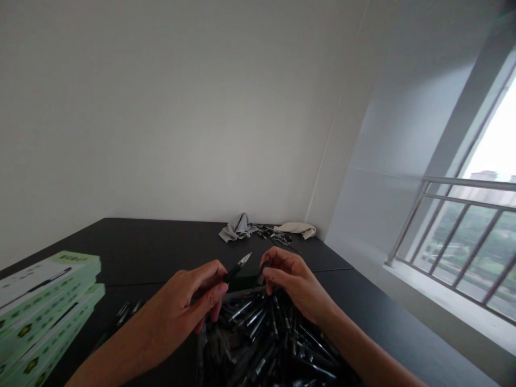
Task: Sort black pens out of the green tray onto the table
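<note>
A black pen (237,267) with a silvery conical tip is pinched in my left hand (201,298), its tip pointing up and to the right. My right hand (292,277) has its thumb and forefinger closed on a small dark piece (262,271), perhaps a pen cap; its kind is hard to make out. Both hands are over a dark bin (200,349) filled with many loose black pens and shiny clear-and-black parts (258,328). The lower part of the bin runs out of view.
Green-and-white pen boxes (52,290) are stacked on the left of the black table (161,242). Several pens (121,317) lie beside them. At the far edge are a grey cloth (238,228), more pens (274,235) and a cream cloth (298,229). A railing (463,201) guards the window.
</note>
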Tool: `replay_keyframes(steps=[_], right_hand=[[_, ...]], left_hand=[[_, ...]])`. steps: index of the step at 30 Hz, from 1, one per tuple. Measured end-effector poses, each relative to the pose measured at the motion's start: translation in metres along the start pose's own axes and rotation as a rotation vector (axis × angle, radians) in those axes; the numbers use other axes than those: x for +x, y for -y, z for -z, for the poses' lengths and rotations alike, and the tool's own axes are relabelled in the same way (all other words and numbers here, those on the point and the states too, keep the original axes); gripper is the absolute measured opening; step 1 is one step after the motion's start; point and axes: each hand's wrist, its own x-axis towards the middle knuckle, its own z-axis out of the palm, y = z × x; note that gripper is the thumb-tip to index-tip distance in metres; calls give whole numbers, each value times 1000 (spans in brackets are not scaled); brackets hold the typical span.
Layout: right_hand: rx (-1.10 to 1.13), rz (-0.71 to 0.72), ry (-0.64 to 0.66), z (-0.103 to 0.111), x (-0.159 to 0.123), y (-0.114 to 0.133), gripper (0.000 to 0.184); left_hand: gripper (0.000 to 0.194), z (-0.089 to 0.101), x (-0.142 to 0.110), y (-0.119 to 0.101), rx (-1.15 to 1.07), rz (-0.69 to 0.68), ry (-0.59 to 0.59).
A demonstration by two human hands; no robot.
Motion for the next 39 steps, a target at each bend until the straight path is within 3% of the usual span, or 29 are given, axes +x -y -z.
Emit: replay_keyframes(steps=[4,9,14,27,30,35,39], right_hand=[[265,120,-142,-7,-25,25,14],[288,180,-117,-16,-44,28,11],[292,251,-202,-17,-44,28,10],[53,193,-135,-22,-38,27,14],[-15,187,-136,-20,-37,29,15],[-3,167,-113,-19,-29,29,17],[89,101,-57,-10,-22,23,33]], left_hand=[[28,-9,-5,-5,-5,7,70],[31,-16,-9,-12,30,-1,102],[32,-20,-10,-15,69,-22,128],[30,-27,-8,-16,60,-112,13],[35,-32,-7,-16,54,-77,-50],[40,-40,0,-15,-40,-32,-24],[33,-24,5,-5,-38,8,-64]])
